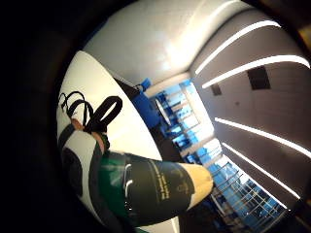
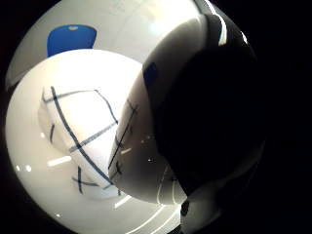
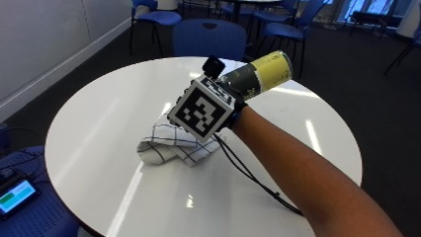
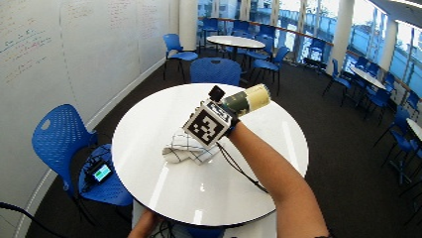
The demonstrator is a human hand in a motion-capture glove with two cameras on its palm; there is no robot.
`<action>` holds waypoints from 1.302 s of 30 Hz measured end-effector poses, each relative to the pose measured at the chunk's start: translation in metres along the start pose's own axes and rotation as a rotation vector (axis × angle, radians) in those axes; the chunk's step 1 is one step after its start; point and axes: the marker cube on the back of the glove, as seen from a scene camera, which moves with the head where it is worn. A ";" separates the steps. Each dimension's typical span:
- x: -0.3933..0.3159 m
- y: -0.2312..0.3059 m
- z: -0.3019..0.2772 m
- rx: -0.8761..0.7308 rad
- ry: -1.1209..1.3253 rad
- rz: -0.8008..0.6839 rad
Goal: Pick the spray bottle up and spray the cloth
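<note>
We see the hand (image 3: pixel 224 106) wrapped around the bottle (image 3: pixel 258 76), holding it tilted in the air above the round white surface (image 3: pixel 99 128), just over the checked cloth (image 3: pixel 168 143) lying crumpled there.

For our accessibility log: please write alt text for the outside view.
A gloved right hand holds a dark and yellow spray bottle tilted on its side above a round white table. A crumpled white checked cloth lies on the table just below the hand.

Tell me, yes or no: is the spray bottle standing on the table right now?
No: the right hand holds the spray bottle tilted in the air above the round table, over the cloth.
</note>
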 end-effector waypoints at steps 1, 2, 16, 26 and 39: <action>-0.003 0.000 0.000 0.002 0.001 -0.005; -0.006 0.001 0.000 0.001 -0.002 -0.007; -0.001 0.003 0.003 -0.020 -0.039 0.049; -0.003 0.000 -0.001 -0.014 -0.096 0.095; 0.047 -0.026 -0.019 0.062 -0.630 0.737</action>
